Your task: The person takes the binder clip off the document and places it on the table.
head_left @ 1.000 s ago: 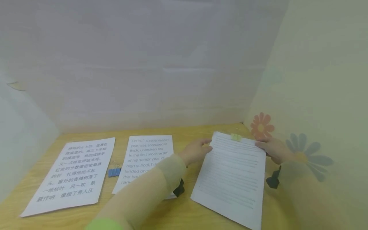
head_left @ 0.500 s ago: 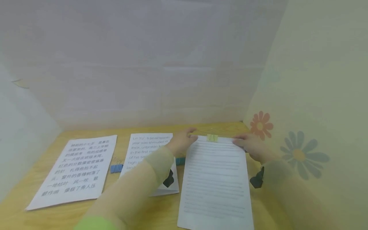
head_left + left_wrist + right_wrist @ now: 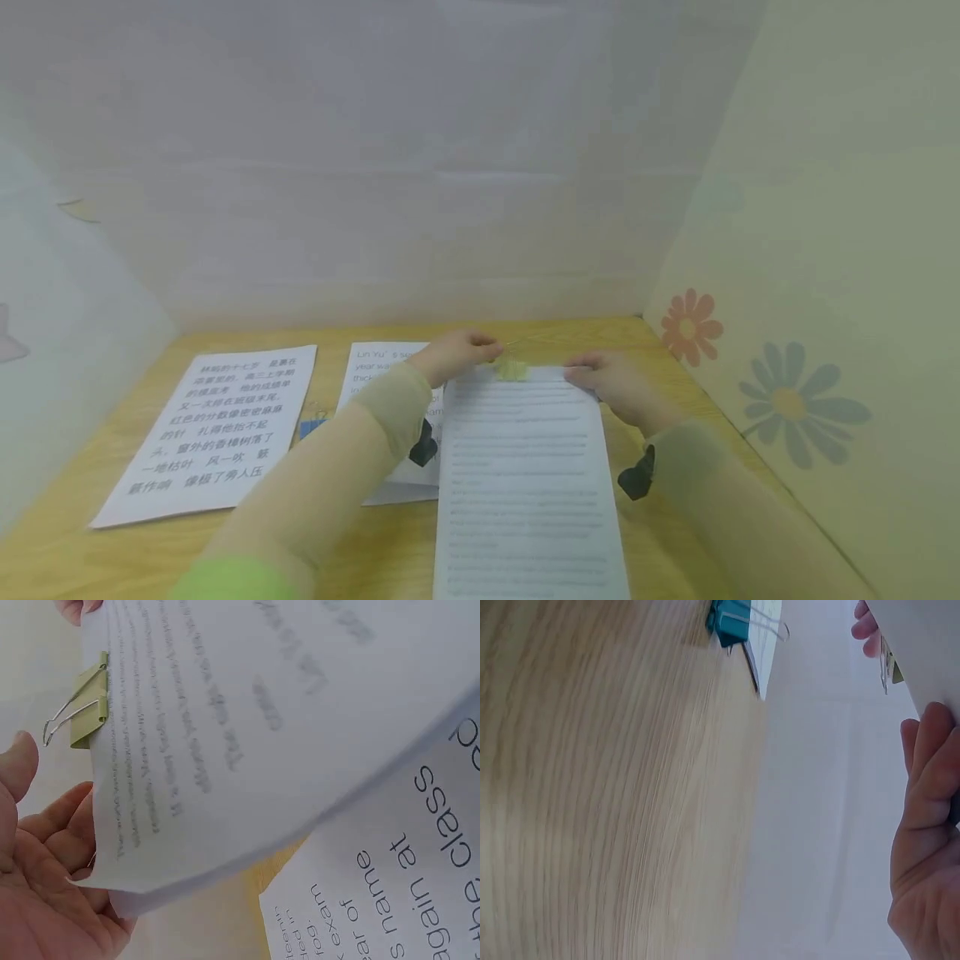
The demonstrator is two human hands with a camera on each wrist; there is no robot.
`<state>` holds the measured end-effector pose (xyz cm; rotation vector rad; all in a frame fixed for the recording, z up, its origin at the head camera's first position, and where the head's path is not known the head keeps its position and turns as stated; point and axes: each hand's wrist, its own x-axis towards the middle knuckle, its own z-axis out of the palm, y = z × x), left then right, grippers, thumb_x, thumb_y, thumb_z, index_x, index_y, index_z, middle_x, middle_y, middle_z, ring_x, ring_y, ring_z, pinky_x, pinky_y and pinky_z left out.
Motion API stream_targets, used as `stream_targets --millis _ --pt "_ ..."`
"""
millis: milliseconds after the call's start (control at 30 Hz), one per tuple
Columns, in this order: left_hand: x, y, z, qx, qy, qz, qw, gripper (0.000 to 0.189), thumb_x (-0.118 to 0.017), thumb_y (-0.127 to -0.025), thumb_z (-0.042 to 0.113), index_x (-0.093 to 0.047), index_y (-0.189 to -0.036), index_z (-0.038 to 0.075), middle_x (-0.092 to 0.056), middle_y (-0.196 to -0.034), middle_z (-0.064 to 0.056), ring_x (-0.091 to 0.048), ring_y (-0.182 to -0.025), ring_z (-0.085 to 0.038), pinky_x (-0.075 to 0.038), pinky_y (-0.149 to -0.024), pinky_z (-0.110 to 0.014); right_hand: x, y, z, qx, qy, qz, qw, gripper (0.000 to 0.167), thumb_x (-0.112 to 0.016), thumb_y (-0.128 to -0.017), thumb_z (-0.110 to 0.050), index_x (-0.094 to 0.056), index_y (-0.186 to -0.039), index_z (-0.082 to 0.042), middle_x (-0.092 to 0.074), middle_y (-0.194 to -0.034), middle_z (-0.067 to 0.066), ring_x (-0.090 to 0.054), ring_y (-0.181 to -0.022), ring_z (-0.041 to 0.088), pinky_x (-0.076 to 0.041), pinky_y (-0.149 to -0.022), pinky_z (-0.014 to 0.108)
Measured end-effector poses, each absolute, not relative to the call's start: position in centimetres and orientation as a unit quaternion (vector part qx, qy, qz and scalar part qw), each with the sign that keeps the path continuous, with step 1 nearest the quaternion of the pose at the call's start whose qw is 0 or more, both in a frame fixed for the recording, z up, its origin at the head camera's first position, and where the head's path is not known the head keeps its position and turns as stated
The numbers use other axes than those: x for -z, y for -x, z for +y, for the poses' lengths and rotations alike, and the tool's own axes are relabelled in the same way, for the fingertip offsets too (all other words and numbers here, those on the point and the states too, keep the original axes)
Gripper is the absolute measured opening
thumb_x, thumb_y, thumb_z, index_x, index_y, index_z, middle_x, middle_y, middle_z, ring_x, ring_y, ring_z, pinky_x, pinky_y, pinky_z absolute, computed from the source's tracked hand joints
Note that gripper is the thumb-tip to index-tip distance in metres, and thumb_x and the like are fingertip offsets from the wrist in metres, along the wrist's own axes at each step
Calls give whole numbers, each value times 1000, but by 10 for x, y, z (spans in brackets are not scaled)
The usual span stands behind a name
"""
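A stack of printed paper (image 3: 521,467) hangs raised and tilted above the table, with a yellow binder clip (image 3: 513,370) on its top edge. At the top right corner my right hand (image 3: 618,383) grips the stack, fingers behind the sheets in the right wrist view. My left hand (image 3: 453,354) is at the top left corner, close to the clip. In the left wrist view its thumb stands off the paper near the clip's wire handles, while the other fingers lie behind the corner. One corner of the front sheet curls slightly there.
A large-print English page (image 3: 382,358), partly covered by my left arm, lies on the wooden table (image 3: 405,550). Farther left are a Chinese text stack (image 3: 210,425) and a blue binder clip (image 3: 312,427). A teal binder clip (image 3: 731,622) shows in the right wrist view. Walls stand behind and beside.
Both hands have carried the clipped stack leftward and straightened it, partly over the English page. My left hand has shifted along the top edge toward the yellow clip.
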<state>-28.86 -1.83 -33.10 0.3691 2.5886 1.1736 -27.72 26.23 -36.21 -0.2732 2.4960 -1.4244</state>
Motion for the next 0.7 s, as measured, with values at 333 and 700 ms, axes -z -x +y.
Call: stream_targets --millis 333,700 --pt "329 287 -27 -488 -88 841 215 52 -64 -88 51 -63 -127 18 -63 -118 4 -54 -115 -22 -30 -109 -50 370 275 238 540 121 822 136 27 -61 -95 -17 -62 -115 2 -69 -98 13 -67 -81 24 -55 -70 35" --pt "340 285 -33 -503 -84 834 211 53 -70 -85 45 -60 -131 20 -53 -137 -1 -35 -137 -29 -25 -112 -50 369 271 226 552 120 814 140 24 -59 -95 -13 -61 -114 3 -69 -96 12 -67 -80 23 -55 -68 32"
